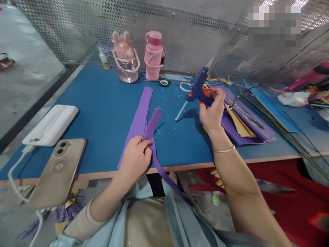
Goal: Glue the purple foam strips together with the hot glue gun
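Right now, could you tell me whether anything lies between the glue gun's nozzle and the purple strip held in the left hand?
Nothing visible does. The right hand holds the glue gun above bare blue table; the left hand pinches the purple strip, with open tabletop between them.

1. The left grip (136, 156) pinches a purple strip (154, 128) at the near edge of the blue bench (102, 103); the strip trails off the edge.
2. The right grip (212, 111) wraps a blue glue gun (199, 84), nozzle tilted up and away.
3. Purple sheets (140, 116) lie just beside the strip.
4. Two pink bottles (153, 55) stand at the far mesh wall.
5. A phone (58, 171) sits at the left.
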The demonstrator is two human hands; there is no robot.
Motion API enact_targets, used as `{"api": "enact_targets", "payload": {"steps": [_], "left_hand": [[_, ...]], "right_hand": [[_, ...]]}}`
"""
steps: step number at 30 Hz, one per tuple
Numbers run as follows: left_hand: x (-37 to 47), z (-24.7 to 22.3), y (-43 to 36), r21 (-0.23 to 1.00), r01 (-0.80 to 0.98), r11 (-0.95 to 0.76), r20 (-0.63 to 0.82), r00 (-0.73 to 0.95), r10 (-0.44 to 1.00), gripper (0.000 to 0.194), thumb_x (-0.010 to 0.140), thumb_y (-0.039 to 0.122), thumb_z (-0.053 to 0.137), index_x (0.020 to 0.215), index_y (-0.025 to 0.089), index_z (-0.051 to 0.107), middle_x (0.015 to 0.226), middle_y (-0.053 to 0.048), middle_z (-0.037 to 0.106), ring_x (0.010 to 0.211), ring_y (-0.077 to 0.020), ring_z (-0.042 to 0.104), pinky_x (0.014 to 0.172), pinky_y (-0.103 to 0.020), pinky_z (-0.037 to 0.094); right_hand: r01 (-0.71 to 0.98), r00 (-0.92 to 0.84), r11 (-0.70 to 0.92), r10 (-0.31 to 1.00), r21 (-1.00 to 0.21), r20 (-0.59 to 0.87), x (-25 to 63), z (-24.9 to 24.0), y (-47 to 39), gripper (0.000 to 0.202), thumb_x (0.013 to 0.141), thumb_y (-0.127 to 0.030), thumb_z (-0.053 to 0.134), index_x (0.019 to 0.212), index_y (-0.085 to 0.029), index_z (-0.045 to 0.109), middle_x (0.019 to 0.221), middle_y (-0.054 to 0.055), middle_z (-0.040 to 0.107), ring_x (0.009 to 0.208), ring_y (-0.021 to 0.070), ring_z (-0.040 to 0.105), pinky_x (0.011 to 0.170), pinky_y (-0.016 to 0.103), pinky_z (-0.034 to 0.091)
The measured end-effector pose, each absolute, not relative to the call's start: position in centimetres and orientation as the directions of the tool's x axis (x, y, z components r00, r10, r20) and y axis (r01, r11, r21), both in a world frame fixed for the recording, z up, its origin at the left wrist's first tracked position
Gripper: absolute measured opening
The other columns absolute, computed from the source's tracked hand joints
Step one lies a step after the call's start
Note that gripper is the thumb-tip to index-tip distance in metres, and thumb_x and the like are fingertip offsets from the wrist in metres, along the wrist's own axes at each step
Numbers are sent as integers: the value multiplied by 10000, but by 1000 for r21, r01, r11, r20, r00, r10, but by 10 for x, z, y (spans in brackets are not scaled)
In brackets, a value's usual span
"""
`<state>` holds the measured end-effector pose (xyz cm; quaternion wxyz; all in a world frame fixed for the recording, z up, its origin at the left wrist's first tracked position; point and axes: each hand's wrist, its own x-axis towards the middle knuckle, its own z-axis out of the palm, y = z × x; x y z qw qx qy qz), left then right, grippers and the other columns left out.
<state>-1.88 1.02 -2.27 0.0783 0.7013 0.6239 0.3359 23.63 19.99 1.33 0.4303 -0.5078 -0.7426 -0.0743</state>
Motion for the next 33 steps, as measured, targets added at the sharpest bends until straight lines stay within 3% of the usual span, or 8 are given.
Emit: {"api": "enact_targets", "payload": {"steps": [3,6,14,20,23,26,29,33], "left_hand": [[-19,-22,10,524,824,-213,376,0,926,277,872,128,448,941,142,716,848,-76,592,870,-220,574,822,-361,474],[-19,-22,10,520,826,-217,381,3,925,271,869,124,455,938,138,717,856,-78,590,869,-219,574,823,-358,473],[-19,-22,11,489,849,-202,350,21,937,281,879,117,447,949,135,718,840,-75,580,869,-225,565,822,-366,469],[-13,-14,13,283,940,-190,266,113,957,318,913,162,427,1110,156,677,935,-102,603,845,-259,550,788,-411,468],[-10,-14,16,231,958,-169,262,106,959,331,911,152,434,1154,178,657,1004,-115,594,868,-266,547,774,-408,475],[-9,-19,18,287,939,-192,325,94,941,296,895,127,464,1087,182,682,1078,-121,574,922,-257,554,807,-395,484],[-10,-23,18,331,905,-266,392,125,912,264,880,110,488,1022,176,700,1111,-117,572,969,-247,560,854,-385,485],[-10,-24,18,345,879,-329,436,160,885,241,863,110,512,1011,156,698,1093,-115,590,995,-243,569,876,-372,487]], "right_hand": [[837,-167,489,657,-247,735,238,17,199,652,884,-222,374,1503,-158,182,1400,204,395,1328,352,403,1032,600,367],[853,-251,493,671,-168,698,235,14,200,621,877,-199,367,1486,-155,253,1394,205,430,1318,358,422,1049,610,346],[802,-215,556,611,-220,762,240,3,209,623,825,-206,489,1427,-173,334,1370,171,489,1304,325,458,1059,560,387],[606,-50,540,759,-584,649,237,20,203,530,871,-370,557,1359,-229,406,1240,131,575,1055,259,618,841,436,538],[363,-193,423,906,-830,377,242,31,186,376,889,-485,545,1164,-230,557,901,59,632,680,169,629,578,315,530],[236,-420,307,888,-922,188,253,38,154,397,838,-554,604,1025,-206,622,813,36,627,555,130,574,476,271,486],[329,-560,350,820,-877,118,265,41,123,370,834,-534,620,964,-188,652,852,53,664,643,156,624,511,265,496],[449,-708,596,692,-666,142,273,42,97,282,845,-440,632,965,-192,691,1054,85,676,912,201,652,791,299,520]]}}
